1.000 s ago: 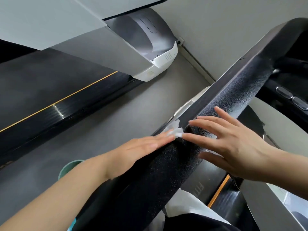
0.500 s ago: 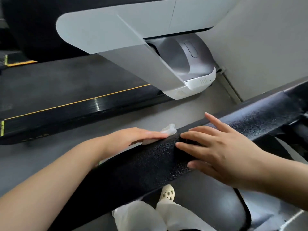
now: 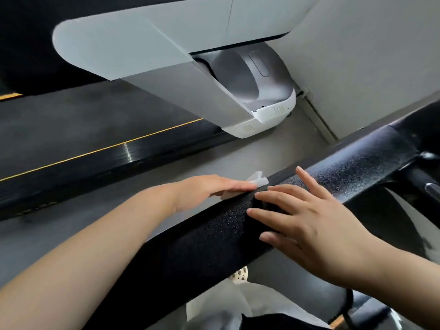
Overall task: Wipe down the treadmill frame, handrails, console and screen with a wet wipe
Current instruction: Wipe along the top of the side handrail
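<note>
— Under the left hand, what lay there?
— A white wet wipe, pressed by straight fingers against the far side of the black handrail; its crumpled edge stuck out past the fingertips.
— And the right hand?
— Just beside it, spread wide and flat on the handrail's top, holding nothing.
— Beyond them?
— Grey floor, then a neighbouring treadmill with a yellow-lined deck.
</note>
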`<action>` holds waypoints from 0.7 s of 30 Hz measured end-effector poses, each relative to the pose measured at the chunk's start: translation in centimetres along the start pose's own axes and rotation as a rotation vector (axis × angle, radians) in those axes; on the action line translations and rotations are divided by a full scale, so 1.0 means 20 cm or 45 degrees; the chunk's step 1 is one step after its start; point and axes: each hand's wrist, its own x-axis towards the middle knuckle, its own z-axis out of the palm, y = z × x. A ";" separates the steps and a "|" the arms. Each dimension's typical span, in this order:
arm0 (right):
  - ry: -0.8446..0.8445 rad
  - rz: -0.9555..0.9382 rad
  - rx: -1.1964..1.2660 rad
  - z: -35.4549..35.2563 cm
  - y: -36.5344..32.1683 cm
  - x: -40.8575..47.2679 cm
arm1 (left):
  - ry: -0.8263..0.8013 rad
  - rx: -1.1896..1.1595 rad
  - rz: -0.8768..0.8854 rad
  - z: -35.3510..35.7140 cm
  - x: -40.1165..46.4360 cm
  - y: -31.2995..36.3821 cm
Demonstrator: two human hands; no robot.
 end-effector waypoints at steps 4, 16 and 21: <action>0.010 0.146 0.021 0.01 -0.07 0.00 | -0.147 -0.046 -0.021 -0.04 0.01 -0.03; -0.110 0.239 -0.010 0.00 -0.18 0.14 | -0.330 -0.423 -0.077 -0.13 -0.17 -0.46; -0.119 0.214 -0.005 0.00 -0.18 0.16 | -0.270 -0.380 0.109 -0.09 -0.15 -0.38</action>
